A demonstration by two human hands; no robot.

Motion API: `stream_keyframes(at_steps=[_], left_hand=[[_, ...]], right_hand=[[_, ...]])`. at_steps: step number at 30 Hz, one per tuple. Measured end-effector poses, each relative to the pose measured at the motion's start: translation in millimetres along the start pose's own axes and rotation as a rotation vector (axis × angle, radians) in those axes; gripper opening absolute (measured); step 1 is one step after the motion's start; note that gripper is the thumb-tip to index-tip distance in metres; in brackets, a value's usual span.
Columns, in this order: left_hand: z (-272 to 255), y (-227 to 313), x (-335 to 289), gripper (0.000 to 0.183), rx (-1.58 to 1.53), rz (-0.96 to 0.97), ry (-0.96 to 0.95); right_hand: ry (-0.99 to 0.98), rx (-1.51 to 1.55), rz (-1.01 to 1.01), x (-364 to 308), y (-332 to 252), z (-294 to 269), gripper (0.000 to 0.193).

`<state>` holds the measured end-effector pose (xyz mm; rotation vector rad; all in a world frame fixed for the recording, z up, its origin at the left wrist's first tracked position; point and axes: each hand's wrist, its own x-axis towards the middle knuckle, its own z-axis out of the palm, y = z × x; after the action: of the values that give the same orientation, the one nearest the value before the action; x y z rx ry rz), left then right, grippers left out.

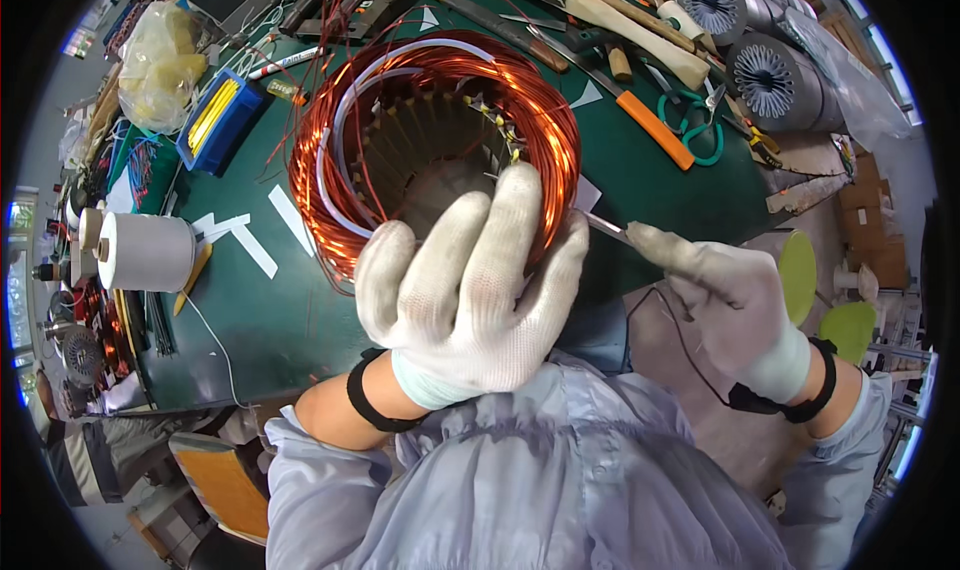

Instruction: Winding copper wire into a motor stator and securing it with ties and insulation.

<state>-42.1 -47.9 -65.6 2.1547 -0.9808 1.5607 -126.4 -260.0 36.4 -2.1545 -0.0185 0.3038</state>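
A motor stator (565, 120) with thick copper-wire windings stands on the green table, its open bore facing up. White sleeving is curled along the windings' left and upper inner side. My gloved left hand (470, 290) grips the near rim of the windings; its fingers reach over toward the bore and its thumb lies on the right outer side. In my gloved right hand (730, 300) is a thin metal tool (605, 227), pinched beside the stator's right side. Its tip lies close to my left thumb, and the fingers hide its other end.
White thread spool (150, 253) and blue box of yellow sticks (212, 120) stand left. Paper strips (252, 250) lie near them. Beyond the stator are an orange-handled tool (655, 130), green scissors (700, 125) and wooden tools (620, 30). Slotted metal cores (780, 80) sit far right.
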Motion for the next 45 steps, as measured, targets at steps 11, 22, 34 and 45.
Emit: stream_keyframes(at_steps=[11,22,34,45], left_hand=[[-34,-67,83,0.034,-0.423,-0.171,-0.532],[56,-115,96,0.032,-0.735,0.179,-0.759],[51,-116,93,0.036,-0.672,0.076,-0.751],[-31,-18,50,0.013,0.045,0.227,-0.291]], right_hand=[[0.000,0.098,0.182,8,2,5,0.041],[-0.059,0.066,0.234,3,28,24,0.026],[0.086,0.034,-0.253,37,100,43,0.022],[0.204,-0.107,-0.248,31,53,13,0.024]])
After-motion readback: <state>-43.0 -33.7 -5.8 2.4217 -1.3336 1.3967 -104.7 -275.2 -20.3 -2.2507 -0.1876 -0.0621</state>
